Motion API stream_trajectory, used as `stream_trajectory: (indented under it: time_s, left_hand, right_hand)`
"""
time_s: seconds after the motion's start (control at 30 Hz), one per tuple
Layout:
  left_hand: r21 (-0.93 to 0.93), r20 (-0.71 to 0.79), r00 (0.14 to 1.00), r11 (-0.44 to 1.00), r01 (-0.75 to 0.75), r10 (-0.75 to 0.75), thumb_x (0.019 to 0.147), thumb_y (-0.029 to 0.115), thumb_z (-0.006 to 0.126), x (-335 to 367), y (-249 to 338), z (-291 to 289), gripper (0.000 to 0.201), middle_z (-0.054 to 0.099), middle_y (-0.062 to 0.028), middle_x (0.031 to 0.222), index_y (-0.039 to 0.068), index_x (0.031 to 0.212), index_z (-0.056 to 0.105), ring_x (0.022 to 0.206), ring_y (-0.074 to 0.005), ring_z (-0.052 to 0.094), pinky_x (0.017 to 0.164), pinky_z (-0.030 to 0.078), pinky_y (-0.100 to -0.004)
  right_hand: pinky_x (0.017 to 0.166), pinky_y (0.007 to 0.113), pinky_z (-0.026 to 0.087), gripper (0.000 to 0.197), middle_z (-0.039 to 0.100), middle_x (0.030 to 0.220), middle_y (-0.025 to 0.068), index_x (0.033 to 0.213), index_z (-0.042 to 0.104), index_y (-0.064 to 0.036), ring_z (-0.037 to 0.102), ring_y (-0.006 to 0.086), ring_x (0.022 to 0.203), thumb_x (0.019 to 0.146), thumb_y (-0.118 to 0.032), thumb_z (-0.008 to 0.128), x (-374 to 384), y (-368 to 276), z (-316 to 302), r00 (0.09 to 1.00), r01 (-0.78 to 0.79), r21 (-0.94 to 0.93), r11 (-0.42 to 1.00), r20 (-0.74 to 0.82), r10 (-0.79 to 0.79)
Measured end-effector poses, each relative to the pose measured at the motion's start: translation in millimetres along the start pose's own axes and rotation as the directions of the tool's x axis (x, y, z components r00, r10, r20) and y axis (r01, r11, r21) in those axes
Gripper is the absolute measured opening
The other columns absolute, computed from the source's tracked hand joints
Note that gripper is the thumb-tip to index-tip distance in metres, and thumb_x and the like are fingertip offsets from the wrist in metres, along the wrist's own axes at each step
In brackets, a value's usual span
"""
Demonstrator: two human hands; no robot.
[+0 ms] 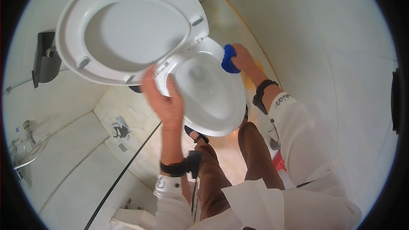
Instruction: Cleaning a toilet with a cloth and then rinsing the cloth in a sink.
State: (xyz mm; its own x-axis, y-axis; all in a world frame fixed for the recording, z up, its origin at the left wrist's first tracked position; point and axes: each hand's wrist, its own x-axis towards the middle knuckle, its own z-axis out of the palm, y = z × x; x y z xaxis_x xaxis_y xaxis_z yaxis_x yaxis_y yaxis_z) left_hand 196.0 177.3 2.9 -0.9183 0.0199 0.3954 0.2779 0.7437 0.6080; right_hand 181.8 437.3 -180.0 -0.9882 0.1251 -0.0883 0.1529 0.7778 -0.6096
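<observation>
A white toilet bowl [213,121] stands in front of me with its seat [70,30] and lid [140,30] raised, leaning to the left. My right hand [243,57] grips a bunched blue cloth [230,59] against the right side of the bowl's rim. Over the left rim, by the lower edge of the raised seat, is my left hand [164,98]. Its fingers and thumb are apart with nothing seen between them. They blur slightly, and whether they touch the seat I cannot tell. Hinges [194,43] join the seat to the bowl.
A dark grey paper holder [47,59] hangs on the left wall. Lower left are a shower tap [29,132] and a glass panel's dark edge [123,174]. A floor drain [122,147] lies in the tiles. The right wall [332,59] stands close to my right arm.
</observation>
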Motion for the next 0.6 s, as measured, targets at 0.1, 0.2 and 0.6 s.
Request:
stream_trajectory:
  time_s: [0.1, 0.2, 0.6]
  left_hand:
    - [0.403, -0.226, 0.895, 0.873, -0.273, 0.384, 0.088, 0.014, 0.066, 76.3, 3.6, -47.1, 0.059, 0.044, -0.0229, 0.138, 0.000, 0.139, 0.043, 0.129, -0.0399, 0.040, 0.106, 0.033, -0.0469]
    - [0.508, -0.265, 0.849, 0.815, -0.279, 0.456, 0.085, 0.020, 0.070, 133.4, 7.7, -72.9, 0.071, 0.033, -0.0257, 0.145, 0.003, 0.145, 0.036, 0.134, -0.0410, 0.033, 0.108, 0.030, -0.0489]
    - [0.364, -0.234, 0.913, 0.901, -0.236, 0.334, 0.079, 0.033, 0.078, 158.6, 5.2, -94.7, 0.078, 0.044, -0.0193, 0.126, 0.011, 0.144, 0.042, 0.117, -0.0346, 0.043, 0.101, 0.035, -0.0459]
  right_hand:
    - [0.087, 0.040, 0.052, 0.043, 0.067, 0.108, 0.0105, 0.116, 0.062, -0.0051, 0.064, 0.0296, 0.099, 0.074, -0.013, 0.065, 16.3, -7.3, -23.8, 0.931, -0.348, 0.504, 0.791, 0.085, 0.356]
    - [0.086, 0.038, 0.053, 0.045, 0.068, 0.106, 0.0129, 0.117, 0.062, -0.0027, 0.066, 0.0256, 0.097, 0.074, -0.016, 0.067, 25.4, -39.6, -60.7, 0.949, -0.269, 0.851, 0.451, 0.154, 0.275]
    - [0.087, 0.032, 0.054, 0.050, 0.068, 0.107, 0.0124, 0.116, 0.062, -0.0011, 0.067, 0.0216, 0.097, 0.084, -0.036, 0.075, 21.2, -188.6, -179.0, 0.973, -0.108, 0.994, 0.031, 0.099, 0.210]
